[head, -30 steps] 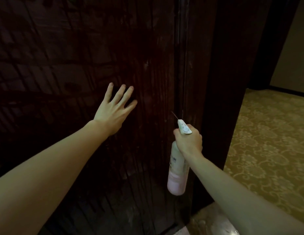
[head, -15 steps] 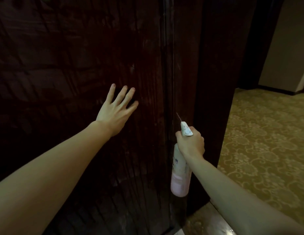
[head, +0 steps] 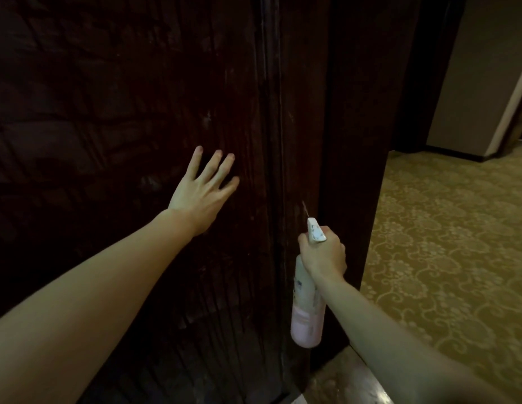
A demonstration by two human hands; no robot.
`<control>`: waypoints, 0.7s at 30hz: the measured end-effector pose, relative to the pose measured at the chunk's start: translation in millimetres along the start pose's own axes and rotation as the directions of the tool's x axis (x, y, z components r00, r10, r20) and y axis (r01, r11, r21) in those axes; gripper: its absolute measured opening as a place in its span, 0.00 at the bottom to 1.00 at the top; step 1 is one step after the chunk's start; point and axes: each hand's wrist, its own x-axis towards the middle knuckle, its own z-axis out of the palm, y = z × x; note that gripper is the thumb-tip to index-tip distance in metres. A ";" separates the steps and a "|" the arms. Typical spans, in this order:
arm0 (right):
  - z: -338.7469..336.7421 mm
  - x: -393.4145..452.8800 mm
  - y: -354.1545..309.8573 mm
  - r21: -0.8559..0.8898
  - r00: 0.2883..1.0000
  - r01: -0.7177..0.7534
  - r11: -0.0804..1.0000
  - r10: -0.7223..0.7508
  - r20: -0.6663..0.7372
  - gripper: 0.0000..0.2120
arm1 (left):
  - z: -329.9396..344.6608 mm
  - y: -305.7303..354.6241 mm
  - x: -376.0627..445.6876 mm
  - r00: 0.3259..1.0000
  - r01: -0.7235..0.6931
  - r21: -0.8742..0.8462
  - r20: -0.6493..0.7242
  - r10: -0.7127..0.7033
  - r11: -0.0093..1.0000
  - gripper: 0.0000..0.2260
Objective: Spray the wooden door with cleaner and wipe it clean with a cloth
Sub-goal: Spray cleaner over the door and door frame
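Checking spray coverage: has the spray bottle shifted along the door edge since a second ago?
Cannot tell: the spray bottle sits at the same spot on the door edge; the camera moved.

Dark glossy streaked wooden door (head: 137, 112); smooth pink plastic spray bottle (head: 308, 322); patterned carpet (head: 446, 258)

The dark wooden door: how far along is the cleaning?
Spraying is under way: the right hand grips the pink spray bottle, nozzle aimed at the door, where faint drip streaks show. The left hand lies flat on the wood. No cloth is visible, so wiping remains.
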 end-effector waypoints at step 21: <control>18.4 -10.0 -47.3 0.173 0.957 0.201 0.964 -0.231 0.175 0.07 | -3.8 -10.3 -7.8 1.000 0.009 -0.053 -0.025 -0.011 0.999 0.33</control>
